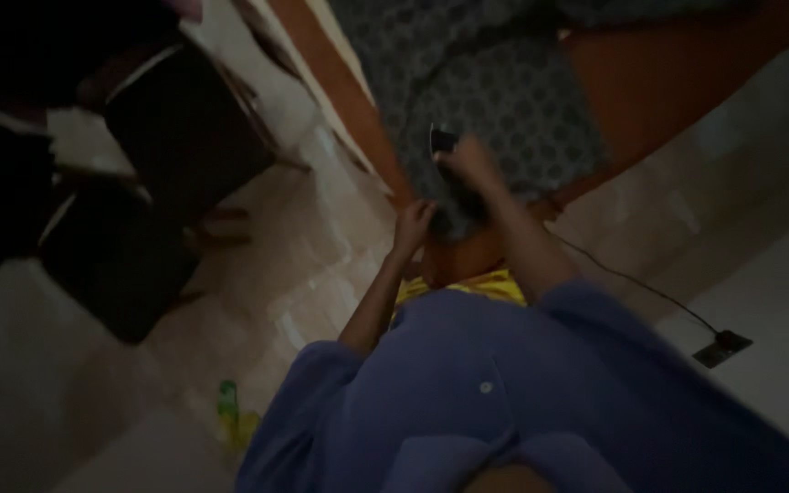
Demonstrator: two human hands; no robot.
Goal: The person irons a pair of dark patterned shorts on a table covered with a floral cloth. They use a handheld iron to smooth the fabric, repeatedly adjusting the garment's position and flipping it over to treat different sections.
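Fingers (468,162) clasp small dark object (443,140).

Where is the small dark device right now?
In the head view, upper centre: the small dark device is in the right hand, above the patterned dark fabric.

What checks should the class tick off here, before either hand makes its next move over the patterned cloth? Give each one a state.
1. Right hand grips the small dark object: ok.
2. Left hand touches the patterned cloth: cannot tell, blurred.
3. Left hand is free of objects: ok.
4. Black cable lies away from both hands: ok.
5. Lighting is good enough to see detail: not ok.
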